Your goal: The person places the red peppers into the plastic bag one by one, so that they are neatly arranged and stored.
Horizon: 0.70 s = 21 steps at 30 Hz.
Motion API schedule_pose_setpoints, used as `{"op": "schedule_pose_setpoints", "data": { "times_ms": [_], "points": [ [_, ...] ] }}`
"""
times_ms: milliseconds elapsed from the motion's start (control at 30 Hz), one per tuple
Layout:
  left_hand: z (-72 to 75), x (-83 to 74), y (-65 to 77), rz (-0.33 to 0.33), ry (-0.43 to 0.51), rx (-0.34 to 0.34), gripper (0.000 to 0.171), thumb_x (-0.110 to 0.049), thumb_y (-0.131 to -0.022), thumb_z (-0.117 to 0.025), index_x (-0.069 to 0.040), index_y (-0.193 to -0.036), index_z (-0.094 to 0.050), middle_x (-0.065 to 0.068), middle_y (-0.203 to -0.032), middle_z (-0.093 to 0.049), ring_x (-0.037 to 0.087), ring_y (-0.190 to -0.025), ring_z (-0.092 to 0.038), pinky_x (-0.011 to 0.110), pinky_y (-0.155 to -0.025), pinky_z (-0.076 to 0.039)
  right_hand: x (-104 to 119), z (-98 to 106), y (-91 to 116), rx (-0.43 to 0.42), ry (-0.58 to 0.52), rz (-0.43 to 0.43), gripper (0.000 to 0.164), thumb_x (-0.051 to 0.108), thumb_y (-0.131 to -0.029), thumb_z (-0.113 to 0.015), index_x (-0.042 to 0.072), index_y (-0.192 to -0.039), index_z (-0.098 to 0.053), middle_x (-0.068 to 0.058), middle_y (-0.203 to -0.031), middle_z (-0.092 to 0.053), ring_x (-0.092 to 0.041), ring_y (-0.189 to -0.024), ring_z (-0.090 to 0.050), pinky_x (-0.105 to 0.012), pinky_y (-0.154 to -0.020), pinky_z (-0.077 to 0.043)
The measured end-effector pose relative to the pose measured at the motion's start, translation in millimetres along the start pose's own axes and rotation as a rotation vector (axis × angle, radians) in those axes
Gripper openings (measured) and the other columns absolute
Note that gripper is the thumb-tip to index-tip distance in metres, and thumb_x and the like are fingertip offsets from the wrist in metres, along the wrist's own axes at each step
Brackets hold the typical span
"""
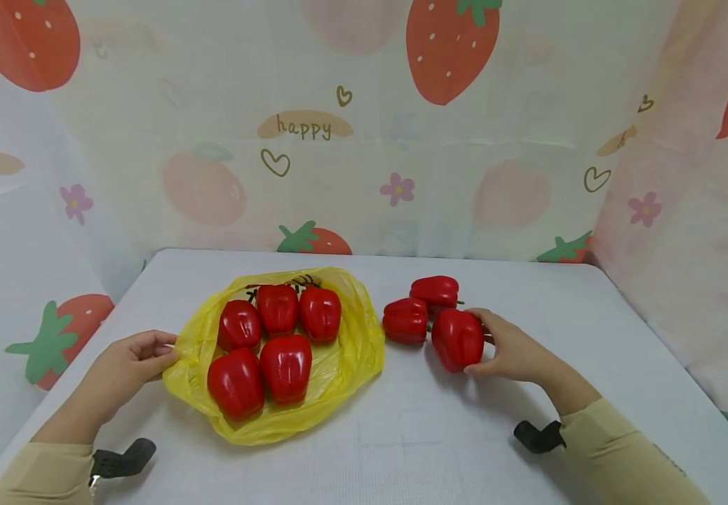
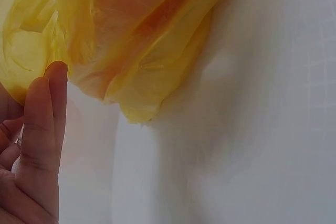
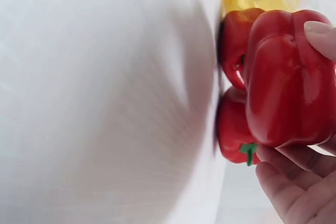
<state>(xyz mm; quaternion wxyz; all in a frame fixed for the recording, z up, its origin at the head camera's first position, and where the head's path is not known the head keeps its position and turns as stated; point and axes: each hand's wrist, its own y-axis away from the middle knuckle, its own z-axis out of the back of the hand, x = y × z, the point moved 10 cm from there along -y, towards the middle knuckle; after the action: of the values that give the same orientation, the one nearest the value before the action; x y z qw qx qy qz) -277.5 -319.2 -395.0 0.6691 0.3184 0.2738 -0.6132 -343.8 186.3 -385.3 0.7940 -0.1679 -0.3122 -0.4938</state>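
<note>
My left hand pinches the left edge of a yellow plastic bag, which is spread wide with its mouth upward. Inside the bag lie several red bell peppers. In the left wrist view, the fingertips hold the thin yellow film. To the right of the bag, my right hand grips another red bell pepper, thumb on one side and fingers on the other. Close up in the right wrist view, the held bell pepper hides part of the two behind it.
Two more red bell peppers, one nearer the bag and one farther back, lie on the white table. A cloth with strawberry prints hangs behind and at both sides. A dark wrist device sits on each forearm.
</note>
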Motion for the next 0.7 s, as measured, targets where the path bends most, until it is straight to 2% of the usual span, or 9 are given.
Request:
{"op": "schedule_pose_setpoints", "data": {
  "times_ms": [333,533,700],
  "points": [
    [0.4,0.4,-0.4,-0.002,-0.002,-0.001,0.053,-0.041,-0.088,-0.057,-0.002,-0.122,-0.052,0.011,-0.101,-0.062,0.02,-0.088,-0.061,0.033,-0.076,-0.054,21.4,9.0,-5.1,0.016,-0.022,0.06,0.086,0.024,-0.066,-0.081,0.01,-0.136,-0.032,-0.008,-0.127,-0.045,-0.031,-0.117,-0.045,-0.045,-0.084,-0.05],
    [1.5,-0.9,-0.1,-0.007,-0.005,-0.003,0.053,-0.042,-0.088,-0.057,-0.002,-0.122,-0.052,0.011,-0.1,-0.062,0.02,-0.088,-0.061,0.032,-0.076,-0.054,44.5,10.3,-11.8,0.03,-0.007,0.104,0.089,0.023,-0.065,-0.082,0.01,-0.137,-0.03,-0.007,-0.129,-0.044,-0.03,-0.118,-0.045,-0.039,-0.082,-0.052],
    [1.8,-1.9,0.3,-0.008,-0.002,-0.001,0.053,-0.042,-0.088,-0.057,-0.002,-0.122,-0.052,0.012,-0.1,-0.062,0.02,-0.088,-0.061,0.031,-0.076,-0.054,67.2,3.6,-21.9,0.05,0.025,0.147,0.087,0.022,-0.065,-0.082,0.013,-0.136,-0.032,-0.002,-0.127,-0.046,-0.024,-0.116,-0.047,-0.036,-0.082,-0.052]
  ]
}}
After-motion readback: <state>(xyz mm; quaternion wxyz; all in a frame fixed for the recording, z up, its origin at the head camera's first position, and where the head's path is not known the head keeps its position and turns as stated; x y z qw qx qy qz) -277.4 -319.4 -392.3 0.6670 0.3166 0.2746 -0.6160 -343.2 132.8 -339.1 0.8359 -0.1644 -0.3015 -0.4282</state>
